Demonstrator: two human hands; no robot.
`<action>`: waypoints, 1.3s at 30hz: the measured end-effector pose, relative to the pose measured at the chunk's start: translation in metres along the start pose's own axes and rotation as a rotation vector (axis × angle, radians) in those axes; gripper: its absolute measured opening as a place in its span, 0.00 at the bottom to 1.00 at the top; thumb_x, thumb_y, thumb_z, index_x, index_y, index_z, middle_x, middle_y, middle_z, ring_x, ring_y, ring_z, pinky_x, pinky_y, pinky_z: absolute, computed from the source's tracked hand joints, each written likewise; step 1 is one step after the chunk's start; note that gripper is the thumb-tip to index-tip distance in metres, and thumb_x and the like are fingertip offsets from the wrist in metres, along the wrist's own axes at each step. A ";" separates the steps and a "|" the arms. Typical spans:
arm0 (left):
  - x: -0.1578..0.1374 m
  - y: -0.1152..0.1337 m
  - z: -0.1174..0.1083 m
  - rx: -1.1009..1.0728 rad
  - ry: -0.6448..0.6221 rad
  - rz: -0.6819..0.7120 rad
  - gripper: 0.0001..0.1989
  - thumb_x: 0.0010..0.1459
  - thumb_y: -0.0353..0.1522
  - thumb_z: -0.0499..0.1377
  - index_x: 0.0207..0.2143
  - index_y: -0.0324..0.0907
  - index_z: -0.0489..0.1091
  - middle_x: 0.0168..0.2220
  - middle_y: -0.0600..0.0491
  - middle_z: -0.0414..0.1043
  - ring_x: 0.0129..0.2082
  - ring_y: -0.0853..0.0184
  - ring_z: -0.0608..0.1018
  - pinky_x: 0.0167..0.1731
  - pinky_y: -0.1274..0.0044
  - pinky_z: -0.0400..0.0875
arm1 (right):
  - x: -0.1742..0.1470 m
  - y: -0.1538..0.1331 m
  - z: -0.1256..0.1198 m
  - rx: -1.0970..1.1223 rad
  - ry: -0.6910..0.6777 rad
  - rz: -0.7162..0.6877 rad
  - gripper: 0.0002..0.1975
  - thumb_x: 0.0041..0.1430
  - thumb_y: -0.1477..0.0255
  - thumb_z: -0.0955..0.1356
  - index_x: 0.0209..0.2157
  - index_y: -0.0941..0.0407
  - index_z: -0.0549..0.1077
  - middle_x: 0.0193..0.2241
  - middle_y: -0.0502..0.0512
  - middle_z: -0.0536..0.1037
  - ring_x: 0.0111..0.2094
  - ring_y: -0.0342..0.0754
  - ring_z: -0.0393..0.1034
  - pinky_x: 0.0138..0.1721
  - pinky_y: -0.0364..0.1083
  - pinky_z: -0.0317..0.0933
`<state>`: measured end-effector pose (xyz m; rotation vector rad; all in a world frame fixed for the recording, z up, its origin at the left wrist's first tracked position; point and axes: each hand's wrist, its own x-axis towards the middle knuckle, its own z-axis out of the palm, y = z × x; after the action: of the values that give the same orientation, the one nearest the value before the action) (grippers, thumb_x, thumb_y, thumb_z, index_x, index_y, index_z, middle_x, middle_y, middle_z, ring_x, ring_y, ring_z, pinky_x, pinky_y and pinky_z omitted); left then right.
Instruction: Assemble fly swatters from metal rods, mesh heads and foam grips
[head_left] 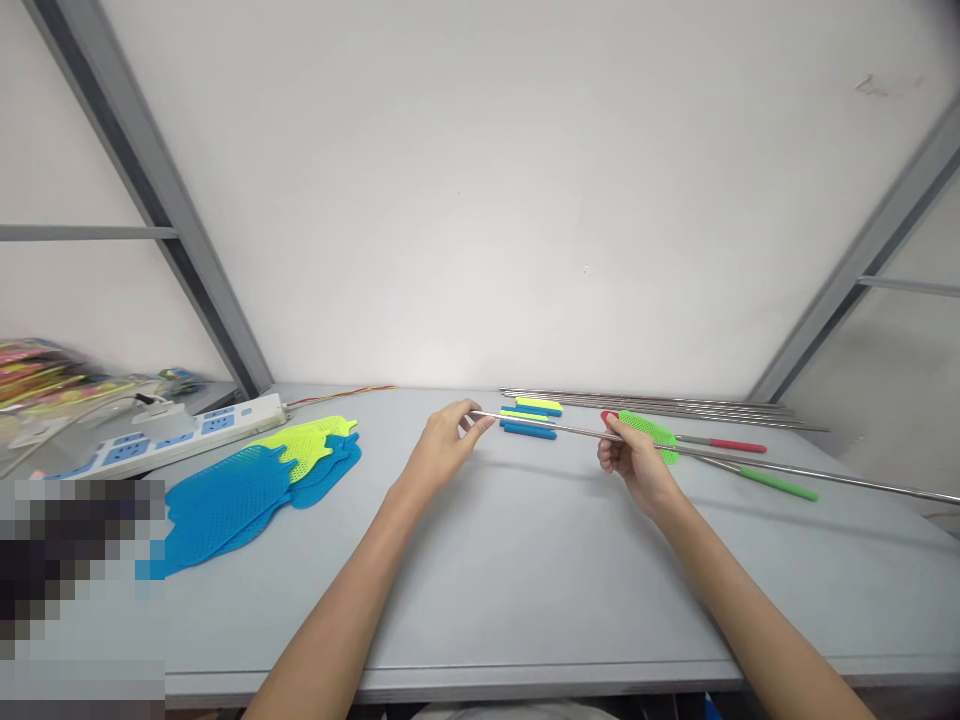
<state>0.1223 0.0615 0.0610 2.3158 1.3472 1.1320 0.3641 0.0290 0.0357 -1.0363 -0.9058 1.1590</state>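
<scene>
A long, thin metal rod (pixel 551 428) is held slightly above the table, sloping down toward the right edge of the view. My left hand (pixel 442 445) pinches its left end between thumb and fingers. Farther along, my right hand (pixel 636 462) is closed around the same rod, fingers curled beneath. Behind the rod, between my hands, lie several short blue and yellow handle grips (pixel 529 432). Just beyond my right hand are fly swatters with a green mesh head (pixel 660 434), a partly hidden red head, a red handle (pixel 739 446) and a green handle (pixel 780 485).
Blue mesh swatter heads (pixel 232 495) and yellow ones (pixel 307 448) are piled on the left. A white power strip (pixel 225 422) with cables lies behind them. Several metal rods (pixel 720 411) rest along the white wall (pixel 480 200). Grey frame posts (pixel 165 200) stand at both sides.
</scene>
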 end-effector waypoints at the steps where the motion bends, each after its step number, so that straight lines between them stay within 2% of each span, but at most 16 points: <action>1: 0.000 0.001 0.000 -0.011 0.000 -0.007 0.13 0.51 0.42 0.46 0.29 0.43 0.63 0.29 0.55 0.66 0.28 0.70 0.68 0.28 0.79 0.60 | 0.000 0.000 0.000 0.001 0.001 0.011 0.14 0.42 0.61 0.64 0.17 0.58 0.64 0.15 0.50 0.65 0.16 0.40 0.57 0.16 0.40 0.51; 4: 0.000 0.001 0.000 -0.029 -0.033 -0.030 0.14 0.51 0.42 0.46 0.27 0.42 0.63 0.26 0.56 0.66 0.26 0.70 0.67 0.26 0.80 0.60 | 0.000 0.000 0.001 -0.002 0.002 0.028 0.14 0.42 0.61 0.64 0.17 0.58 0.63 0.15 0.50 0.65 0.16 0.40 0.57 0.16 0.41 0.51; 10: -0.001 -0.003 0.000 -0.054 -0.087 -0.039 0.18 0.54 0.41 0.39 0.21 0.41 0.59 0.21 0.57 0.62 0.22 0.72 0.65 0.24 0.81 0.58 | -0.002 0.000 0.000 0.011 0.015 -0.022 0.14 0.43 0.62 0.64 0.15 0.58 0.62 0.13 0.49 0.62 0.15 0.39 0.55 0.16 0.40 0.50; 17: -0.001 -0.004 0.000 -0.072 -0.121 -0.028 0.18 0.54 0.41 0.39 0.21 0.41 0.58 0.20 0.57 0.60 0.21 0.73 0.63 0.22 0.81 0.57 | 0.000 0.000 -0.001 0.010 0.037 -0.049 0.15 0.44 0.62 0.63 0.14 0.58 0.61 0.12 0.48 0.61 0.15 0.39 0.54 0.15 0.40 0.49; 32: -0.001 0.001 -0.002 -0.066 -0.136 -0.050 0.18 0.53 0.42 0.40 0.24 0.41 0.61 0.22 0.56 0.62 0.23 0.72 0.64 0.22 0.81 0.57 | -0.001 -0.003 -0.003 -0.012 0.042 -0.078 0.16 0.44 0.61 0.63 0.13 0.57 0.60 0.13 0.49 0.60 0.15 0.39 0.53 0.16 0.41 0.50; 39: -0.003 0.003 -0.003 -0.038 -0.176 0.002 0.18 0.54 0.41 0.40 0.21 0.41 0.59 0.19 0.58 0.59 0.20 0.73 0.60 0.21 0.81 0.54 | -0.001 -0.004 -0.003 0.030 0.106 -0.120 0.17 0.45 0.61 0.62 0.13 0.57 0.58 0.12 0.47 0.58 0.14 0.39 0.52 0.15 0.41 0.48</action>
<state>0.1213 0.0575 0.0632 2.3284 1.2495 0.9212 0.3681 0.0269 0.0385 -0.9967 -0.8527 1.0058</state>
